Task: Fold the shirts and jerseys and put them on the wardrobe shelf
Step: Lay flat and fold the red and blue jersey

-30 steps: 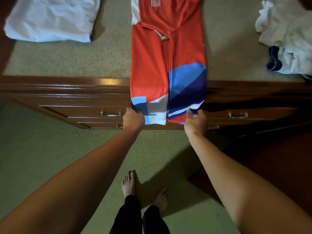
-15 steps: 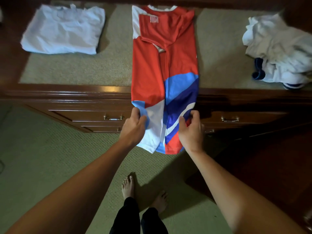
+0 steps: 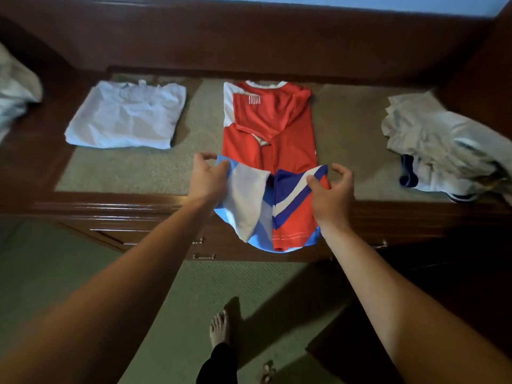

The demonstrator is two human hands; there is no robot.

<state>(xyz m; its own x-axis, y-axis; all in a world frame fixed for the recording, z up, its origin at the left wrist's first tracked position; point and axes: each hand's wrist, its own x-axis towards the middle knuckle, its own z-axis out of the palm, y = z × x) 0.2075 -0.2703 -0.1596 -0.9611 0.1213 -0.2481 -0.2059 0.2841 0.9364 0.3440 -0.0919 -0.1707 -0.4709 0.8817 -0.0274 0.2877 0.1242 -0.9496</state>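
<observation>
Nearest you, one bare foot (image 3: 220, 329) stands on the green carpet (image 3: 69, 273). Your two hands are both at work: your left hand (image 3: 207, 178) pinches the pale blue corner of the one red jersey (image 3: 273, 134), and your right hand (image 3: 331, 195) pinches its striped corner, the hem lifted and doubled over the dresser's (image 3: 110, 214) front edge. Bare mat (image 3: 124, 173) lies either side of the jersey. Farther back, one folded white shirt (image 3: 124, 117) sits left and one crumpled heap of clothes (image 3: 443, 151) right. The jersey's small white chest mark is unreadable.
</observation>
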